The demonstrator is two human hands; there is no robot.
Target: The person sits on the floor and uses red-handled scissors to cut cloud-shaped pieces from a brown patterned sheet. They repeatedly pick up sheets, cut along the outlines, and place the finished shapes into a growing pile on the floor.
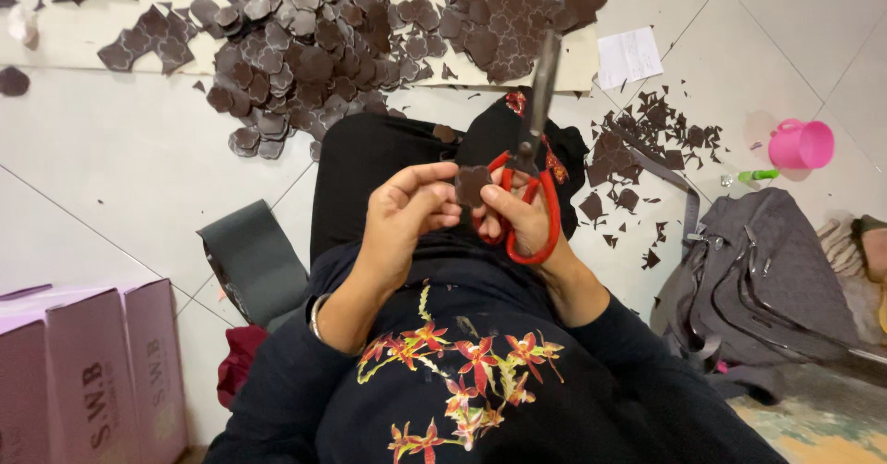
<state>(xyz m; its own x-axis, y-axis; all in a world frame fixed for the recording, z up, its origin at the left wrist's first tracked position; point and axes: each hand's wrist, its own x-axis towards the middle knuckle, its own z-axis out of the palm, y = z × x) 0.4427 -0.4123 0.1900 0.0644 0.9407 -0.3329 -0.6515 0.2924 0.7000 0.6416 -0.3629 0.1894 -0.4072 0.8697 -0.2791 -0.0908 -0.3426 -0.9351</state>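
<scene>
While the left hand (402,213) pinches a dark brown scalloped cut-out (472,185) between thumb and fingertips, the right hand (523,216) grips red-handled scissors (536,164), fingers through the loops, blades pointing away beyond the cut-out. Beyond both hands lies a pile of similar cut-outs (314,48).

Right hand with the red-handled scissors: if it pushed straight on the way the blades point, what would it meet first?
The right hand aims the scissors up-frame, away from the body. Past the tips, the first thing looks like the pile of dark cut-out pieces on the pale board, though depth is unclear.
</scene>
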